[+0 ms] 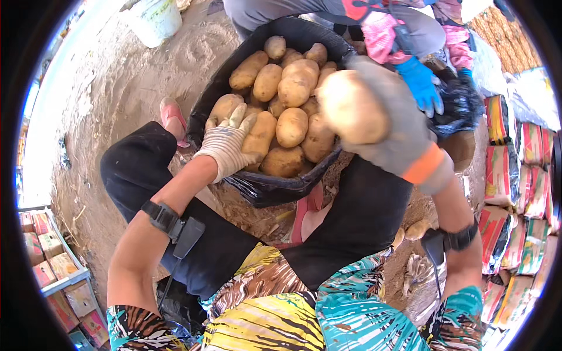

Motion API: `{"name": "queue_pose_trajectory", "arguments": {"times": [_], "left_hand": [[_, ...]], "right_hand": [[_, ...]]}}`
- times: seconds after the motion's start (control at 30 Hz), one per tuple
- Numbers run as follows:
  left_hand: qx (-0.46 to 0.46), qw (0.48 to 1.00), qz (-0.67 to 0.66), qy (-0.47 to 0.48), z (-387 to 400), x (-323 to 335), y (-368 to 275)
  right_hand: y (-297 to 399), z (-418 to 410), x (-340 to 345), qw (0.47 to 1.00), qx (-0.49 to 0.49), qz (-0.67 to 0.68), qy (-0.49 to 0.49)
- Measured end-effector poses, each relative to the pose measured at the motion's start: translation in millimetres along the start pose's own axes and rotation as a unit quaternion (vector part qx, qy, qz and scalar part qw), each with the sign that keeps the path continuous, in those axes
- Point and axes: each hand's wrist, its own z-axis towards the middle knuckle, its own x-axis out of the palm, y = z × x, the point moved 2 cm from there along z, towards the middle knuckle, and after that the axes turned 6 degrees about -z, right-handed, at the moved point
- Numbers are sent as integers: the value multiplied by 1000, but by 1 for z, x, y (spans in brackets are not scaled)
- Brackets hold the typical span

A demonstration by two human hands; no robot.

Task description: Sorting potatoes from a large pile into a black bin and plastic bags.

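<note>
Between my knees stands a container lined with black plastic point(281, 188), filled with potatoes point(292, 127). My left hand point(228, 140), in a whitish ribbed glove, rests on the potatoes at the container's left side, its fingers spread over them. Blurred by motion, my right hand point(386, 118) wears a grey glove with an orange band and grips a large potato point(351, 107) above the container's right edge. Whether my left hand grips the long potato point(259, 136) beside its thumb cannot be told.
Across from me sits another person in grey trousers, whose blue-gloved hand point(419, 83) touches a black plastic bag point(459, 98). A white bucket point(156, 22) stands at the upper left. Stacked cartons point(498, 175) line the right; more cartons point(63, 263) lie lower left. Loose potatoes point(417, 229) lie by my right forearm.
</note>
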Motion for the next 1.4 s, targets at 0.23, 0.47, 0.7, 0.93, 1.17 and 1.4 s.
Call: {"name": "queue_pose_trajectory", "arguments": {"times": [0.23, 0.47, 0.7, 0.93, 1.17, 1.4], "left_hand": [[11, 999, 19, -27, -5, 9, -3], [47, 995, 42, -76, 4, 11, -13], [193, 907, -359, -106, 25, 23, -59], [108, 878, -466, 16, 40, 32, -109], [-3, 981, -187, -52, 34, 26, -113], [-61, 940, -319, -108, 37, 40, -121]], "right_hand": [[16, 17, 86, 879, -96, 6, 468], [10, -11, 109, 938, -49, 91, 332], [-5, -68, 51, 986, 40, 151, -65], [-41, -307, -80, 637, 656, 324, -244], [19, -402, -32, 873, 415, -223, -127], [37, -504, 74, 510, 854, -91, 39]]}}
